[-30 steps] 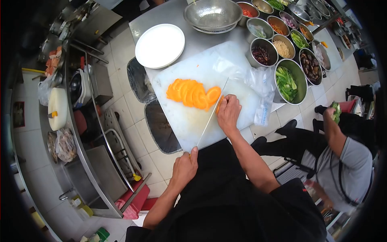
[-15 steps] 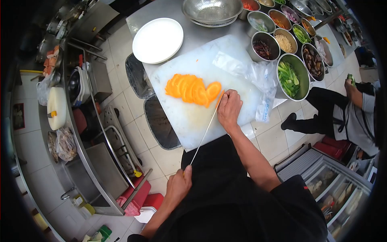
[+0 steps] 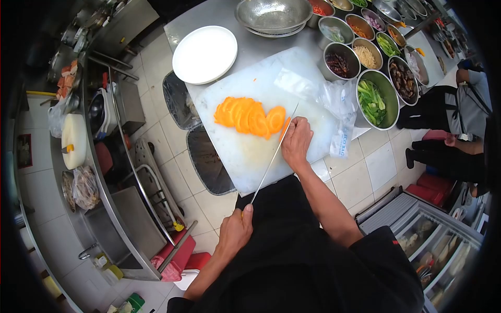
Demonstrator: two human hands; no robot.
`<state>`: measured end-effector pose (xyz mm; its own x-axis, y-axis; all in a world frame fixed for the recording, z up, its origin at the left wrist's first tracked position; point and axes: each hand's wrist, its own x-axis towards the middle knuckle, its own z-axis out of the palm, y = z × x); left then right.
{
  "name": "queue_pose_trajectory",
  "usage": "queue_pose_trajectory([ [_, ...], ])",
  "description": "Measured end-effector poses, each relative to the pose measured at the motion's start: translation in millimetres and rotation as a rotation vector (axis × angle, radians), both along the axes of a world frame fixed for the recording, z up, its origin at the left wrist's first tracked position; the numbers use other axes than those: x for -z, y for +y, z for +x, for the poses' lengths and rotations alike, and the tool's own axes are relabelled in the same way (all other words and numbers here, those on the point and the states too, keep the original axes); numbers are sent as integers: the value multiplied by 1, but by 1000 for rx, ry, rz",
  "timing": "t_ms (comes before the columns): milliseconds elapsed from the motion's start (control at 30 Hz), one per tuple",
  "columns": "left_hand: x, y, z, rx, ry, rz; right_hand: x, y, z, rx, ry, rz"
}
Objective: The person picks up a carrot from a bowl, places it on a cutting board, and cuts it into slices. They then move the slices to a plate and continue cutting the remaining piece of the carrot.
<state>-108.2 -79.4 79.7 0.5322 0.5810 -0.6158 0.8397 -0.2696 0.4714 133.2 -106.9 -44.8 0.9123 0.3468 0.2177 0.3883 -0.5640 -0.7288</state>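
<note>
My left hand (image 3: 237, 229) is closed around the handle of a long, thin knife (image 3: 267, 171). The blade slants up and away across a white cutting board (image 3: 214, 101), its tip just beyond my right hand. Curled fingers of my right hand (image 3: 297, 140) press on a carrot piece (image 3: 285, 128), mostly hidden under them, right beside the blade. To the left of the blade lies a fanned row of carrot slices (image 3: 242, 116), with one or two slices apart at its right end.
A stack of white plates (image 3: 204, 55) stands behind the board. A plastic bag (image 3: 339, 112) lies on its right side. Steel containers, including one of green vegetables (image 3: 371, 101), crowd the right. Black bins (image 3: 206, 161) are at the left. People stand at far right.
My left hand and the knife have pushed up and forward, so the tip now shows past my right hand. My right hand stays on the carrot. A second person shows at the right.
</note>
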Motion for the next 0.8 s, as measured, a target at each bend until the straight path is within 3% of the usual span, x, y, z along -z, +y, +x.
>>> queue_pose_trajectory([
  [200, -16, -5, -25, -12, 107, -39, 2, 0, 0, 0, -34, -8],
  [400, 35, 4, 20, -8, 26, 0, 8, 0, 1, -5, -68, 1],
  [800, -3, -1, -16, 8, 37, -17, 11, 0, 0, 10, -62, -5],
])
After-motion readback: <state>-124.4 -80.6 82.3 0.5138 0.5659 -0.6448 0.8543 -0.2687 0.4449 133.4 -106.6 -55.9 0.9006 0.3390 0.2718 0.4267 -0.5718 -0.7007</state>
